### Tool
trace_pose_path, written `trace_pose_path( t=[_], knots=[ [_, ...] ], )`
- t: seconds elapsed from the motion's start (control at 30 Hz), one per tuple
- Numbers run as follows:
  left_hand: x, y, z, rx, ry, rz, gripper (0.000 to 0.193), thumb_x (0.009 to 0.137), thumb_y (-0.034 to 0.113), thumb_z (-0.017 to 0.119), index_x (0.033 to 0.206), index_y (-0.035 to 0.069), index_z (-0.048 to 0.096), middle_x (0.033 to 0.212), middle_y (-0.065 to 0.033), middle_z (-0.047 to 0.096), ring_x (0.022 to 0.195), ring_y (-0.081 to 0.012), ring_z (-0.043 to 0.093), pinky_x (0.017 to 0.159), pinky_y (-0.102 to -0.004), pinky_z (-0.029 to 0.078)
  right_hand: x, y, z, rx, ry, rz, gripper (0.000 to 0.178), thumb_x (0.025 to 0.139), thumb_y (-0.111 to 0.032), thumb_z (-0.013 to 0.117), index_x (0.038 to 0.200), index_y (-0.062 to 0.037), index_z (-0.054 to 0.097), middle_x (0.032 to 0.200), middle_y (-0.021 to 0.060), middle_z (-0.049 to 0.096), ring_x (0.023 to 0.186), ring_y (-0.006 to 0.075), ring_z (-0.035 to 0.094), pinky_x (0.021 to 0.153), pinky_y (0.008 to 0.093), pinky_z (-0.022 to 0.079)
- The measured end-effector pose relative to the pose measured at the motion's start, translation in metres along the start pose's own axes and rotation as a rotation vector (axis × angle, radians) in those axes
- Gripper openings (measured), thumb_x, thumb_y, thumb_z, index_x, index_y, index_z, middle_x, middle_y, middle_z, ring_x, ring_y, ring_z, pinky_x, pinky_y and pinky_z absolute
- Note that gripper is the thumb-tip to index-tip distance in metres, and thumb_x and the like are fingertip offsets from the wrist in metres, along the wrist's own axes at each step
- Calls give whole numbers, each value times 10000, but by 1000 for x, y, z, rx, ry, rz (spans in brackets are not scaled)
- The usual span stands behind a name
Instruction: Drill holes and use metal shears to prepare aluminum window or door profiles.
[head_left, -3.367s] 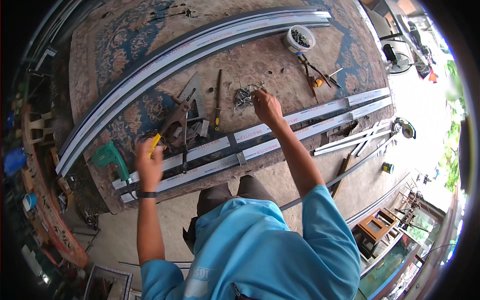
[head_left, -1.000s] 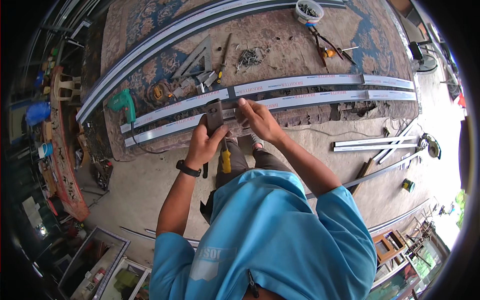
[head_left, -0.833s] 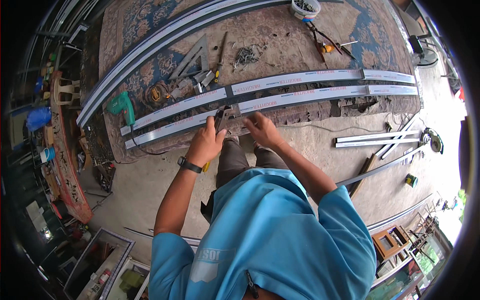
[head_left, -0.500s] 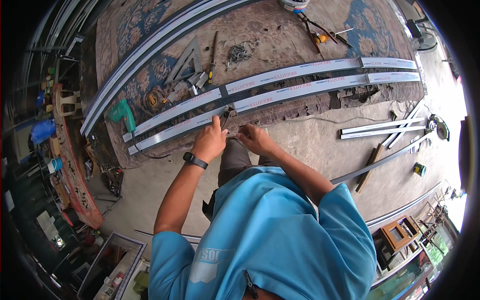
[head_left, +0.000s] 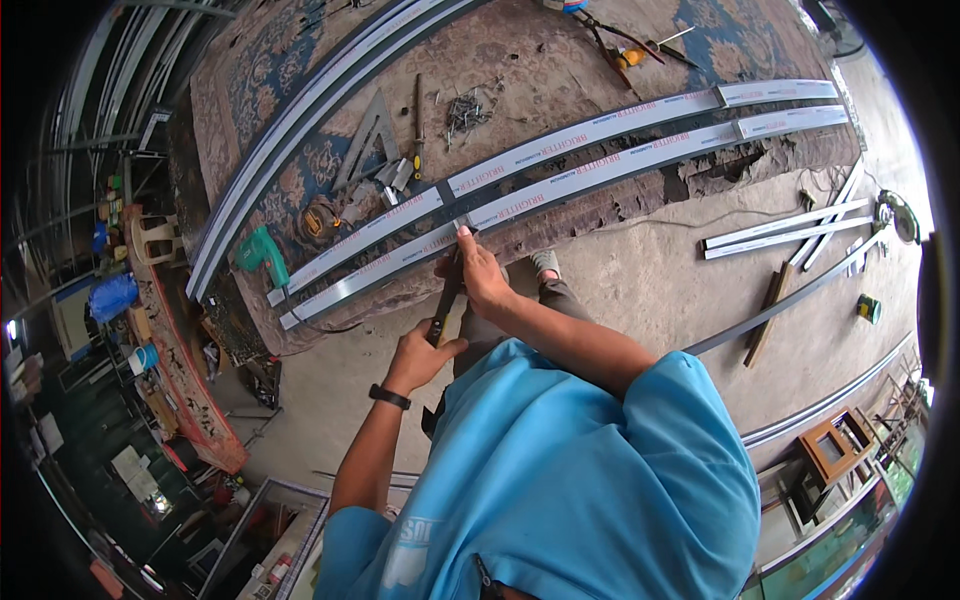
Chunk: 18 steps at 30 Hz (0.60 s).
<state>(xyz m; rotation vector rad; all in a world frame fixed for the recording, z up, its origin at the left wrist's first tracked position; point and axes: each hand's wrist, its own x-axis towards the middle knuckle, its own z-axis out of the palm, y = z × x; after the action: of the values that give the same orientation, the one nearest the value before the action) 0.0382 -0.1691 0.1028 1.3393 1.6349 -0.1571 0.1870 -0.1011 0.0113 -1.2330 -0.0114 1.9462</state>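
The left hand (head_left: 420, 360) grips the black handle of a hand riveter (head_left: 440, 318), while the right hand (head_left: 484, 275), its grip unclear, is at the near aluminium bar (head_left: 520, 206).

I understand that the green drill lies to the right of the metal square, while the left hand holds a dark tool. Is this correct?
Not entirely. The head view shows the green drill to the left of the metal square, not the right; the left hand does hold a dark tool.

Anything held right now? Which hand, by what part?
The left hand grips a dark hand tool by its lower end. The right hand is at its upper end; whether it grips can't be told.
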Motion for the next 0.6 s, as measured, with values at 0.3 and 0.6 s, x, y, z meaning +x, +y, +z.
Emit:
trace_pose_path(
  t=[0.3,0.6],
  knots=[
    [-5,50,-66,206,-90,-47,385,874,282,801,1105,6,666,828,-162,732,776,-295,734,728,-401,567,22,23,8,43,40,-76,564,1004,-622,555,953,-63,606,770,68,574,692,203,559,664,368,471],
    [23,-16,-4,30,86,-30,368,859,273,827,1006,-27,671,800,-154,699,773,-287,704,739,-442,551,9,3,23,238,20,66,537,997,-591,574,864,-71,578,745,77,562,688,224,548,657,372,452]
  ],
)
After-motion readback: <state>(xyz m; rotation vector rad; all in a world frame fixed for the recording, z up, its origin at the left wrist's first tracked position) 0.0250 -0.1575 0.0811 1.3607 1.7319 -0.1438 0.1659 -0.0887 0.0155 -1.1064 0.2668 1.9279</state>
